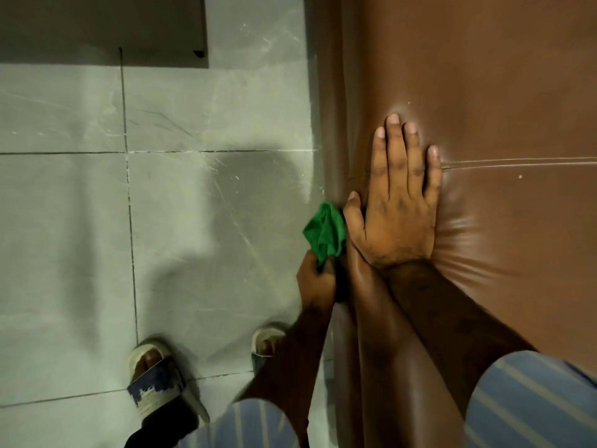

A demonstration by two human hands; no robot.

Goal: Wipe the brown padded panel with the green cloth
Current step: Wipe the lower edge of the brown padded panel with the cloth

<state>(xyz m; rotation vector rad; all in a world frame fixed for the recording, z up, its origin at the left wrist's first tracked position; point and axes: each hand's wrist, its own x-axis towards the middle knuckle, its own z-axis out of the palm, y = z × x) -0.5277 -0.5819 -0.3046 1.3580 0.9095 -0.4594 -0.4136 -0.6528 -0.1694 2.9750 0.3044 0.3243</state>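
The brown padded panel (504, 92) fills the right side of the view, glossy, with a horizontal seam across it. My right hand (399, 202) lies flat on it with fingers spread, pressing a dent into the padding beside the seam. My left hand (315, 282) is lower and to the left, at the panel's rounded side edge. It is closed on the bunched green cloth (324, 232), which sticks up from the fist against that edge.
A grey tiled floor (193, 205) with dark grout lines spreads to the left of the panel. My two feet in sandals (155, 376) stand on it at the bottom. A dark grey block (103, 24) sits at the top left.
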